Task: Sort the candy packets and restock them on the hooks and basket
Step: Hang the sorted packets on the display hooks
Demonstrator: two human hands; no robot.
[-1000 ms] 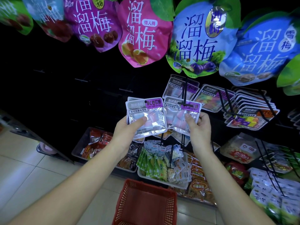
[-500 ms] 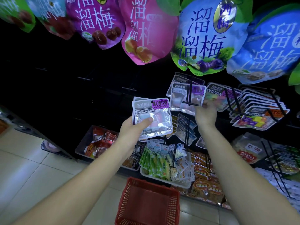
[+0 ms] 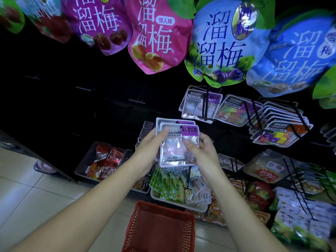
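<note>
— Looking down, what do you see underfoot and ahead?

— Pale floor tiles (image 3: 27, 202) at the left, and a dark display rack (image 3: 112, 99) filling the rest. A red basket (image 3: 160, 228) stands on the floor at the bottom, between the two forearms.

— How much room is there to move?

— The upper left of the rack is dark and bare apart from some empty hooks (image 3: 135, 101). To the right it is crowded: wire hooks stick out toward the camera, one carrying a silver packet on hook (image 3: 194, 108), the next a row of colourful packets (image 3: 280, 124).

— Where are the candy packets being sorted?

— A small stack of silver candy packets (image 3: 179, 144) with purple labels is held in front of the rack, below and to the left of that hook. The left hand (image 3: 148, 151) grips the stack's left edge, thumb lying over the front. The right hand (image 3: 203, 153) holds the right side, its fingers (image 3: 189, 145) pinching the front packet.

— What stands around them?

— Large plum bags (image 3: 223, 40) hang overhead. Below the hands sit a dark bin (image 3: 85, 166) of red packets and a light tray (image 3: 180, 205) of green and white sachets, both near the basket.
</note>
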